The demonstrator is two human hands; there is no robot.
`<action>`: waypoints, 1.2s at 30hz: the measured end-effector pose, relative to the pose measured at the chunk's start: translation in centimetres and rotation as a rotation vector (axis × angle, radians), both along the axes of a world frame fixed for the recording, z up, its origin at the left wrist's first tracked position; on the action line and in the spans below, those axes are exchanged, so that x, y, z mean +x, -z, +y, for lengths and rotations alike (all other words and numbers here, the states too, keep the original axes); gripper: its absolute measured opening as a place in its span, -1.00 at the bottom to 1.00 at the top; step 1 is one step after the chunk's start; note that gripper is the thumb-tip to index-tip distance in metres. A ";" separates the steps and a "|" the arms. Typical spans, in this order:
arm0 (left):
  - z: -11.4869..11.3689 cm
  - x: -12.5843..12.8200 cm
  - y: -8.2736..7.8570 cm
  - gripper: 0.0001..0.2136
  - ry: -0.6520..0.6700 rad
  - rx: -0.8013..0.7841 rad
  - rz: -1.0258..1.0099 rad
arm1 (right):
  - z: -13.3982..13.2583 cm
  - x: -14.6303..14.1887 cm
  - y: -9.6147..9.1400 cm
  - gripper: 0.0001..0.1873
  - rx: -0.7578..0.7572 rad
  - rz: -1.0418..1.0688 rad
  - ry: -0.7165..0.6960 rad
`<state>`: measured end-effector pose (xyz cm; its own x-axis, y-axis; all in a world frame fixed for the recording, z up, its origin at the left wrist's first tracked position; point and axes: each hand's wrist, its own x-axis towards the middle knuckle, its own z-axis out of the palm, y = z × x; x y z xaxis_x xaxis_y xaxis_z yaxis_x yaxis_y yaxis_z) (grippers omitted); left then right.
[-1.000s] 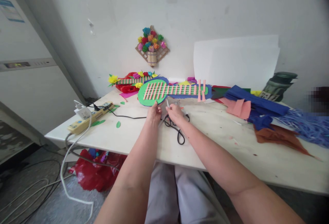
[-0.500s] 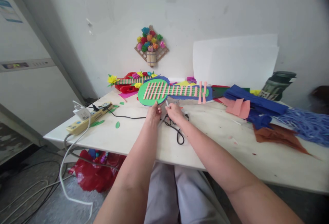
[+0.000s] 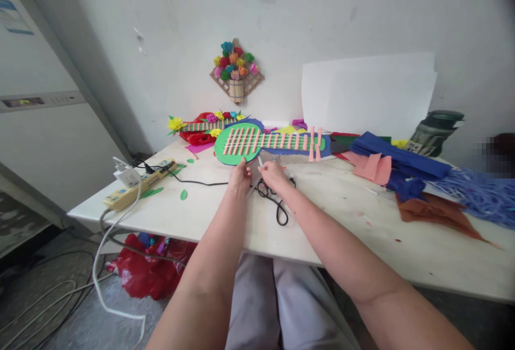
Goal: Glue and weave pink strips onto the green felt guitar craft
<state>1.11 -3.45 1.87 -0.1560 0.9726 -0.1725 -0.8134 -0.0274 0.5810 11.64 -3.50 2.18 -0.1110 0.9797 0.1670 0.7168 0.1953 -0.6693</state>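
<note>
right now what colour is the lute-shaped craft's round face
The flat round face is green with pink strips; head view.

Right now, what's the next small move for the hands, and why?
Probably nudge the slim white item toward the blue border of the lute-shaped craft: the right hand points it there, and the left hand grips the craft's edge.

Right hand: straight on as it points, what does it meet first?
Probably the green and blue craft instrument, near where its rounded body meets the neck; exact depth is unclear.
</note>
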 end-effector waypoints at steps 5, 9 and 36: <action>-0.1 0.1 0.0 -0.77 -0.028 0.053 0.035 | 0.5 -0.1 0.3 -0.76 0.022 0.001 -0.026; 0.0 0.1 0.2 -0.77 -0.033 0.054 0.027 | 0.9 -0.1 0.3 -0.78 0.020 -0.019 -0.038; 1.0 0.3 0.6 -0.85 -0.049 -0.021 0.092 | 0.2 -0.7 0.0 -0.77 0.062 -0.147 0.016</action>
<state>1.41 -2.47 1.30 -0.2196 0.9597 -0.1752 -0.7546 -0.0533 0.6540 10.91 -3.30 2.17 -0.1236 0.9698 0.2102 0.8096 0.2211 -0.5438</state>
